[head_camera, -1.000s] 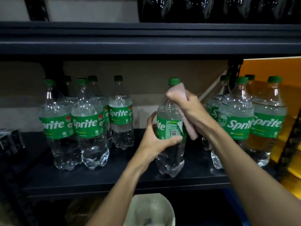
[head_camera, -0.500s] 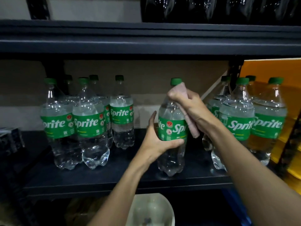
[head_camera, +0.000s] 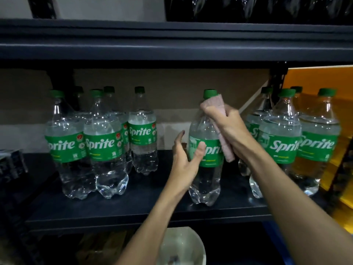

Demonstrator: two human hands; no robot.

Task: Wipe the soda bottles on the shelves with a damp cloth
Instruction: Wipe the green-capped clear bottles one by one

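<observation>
Dark shelf (head_camera: 133, 209) carries the centre bottle (head_camera: 205, 180), upright near the front edge. Left bottle group (head_camera: 103, 150) and right bottle group (head_camera: 278, 144) flank it. Right hand (head_camera: 232, 129) clenches the pink cloth (head_camera: 213, 103) against its neck. Left hand (head_camera: 183, 163): fingers slack and spread, thumb at its label.

The soda bottles (head_camera: 207, 153) are clear, with green caps and green labels carrying white "Sprite" letters. The cloth (head_camera: 219, 119) is pale pink. The shelf (head_camera: 133, 207) is dark grey. At right stands an orange-yellow panel (head_camera: 324, 79).

"Sprite" on green bottle labels (head_camera: 104, 146)
</observation>
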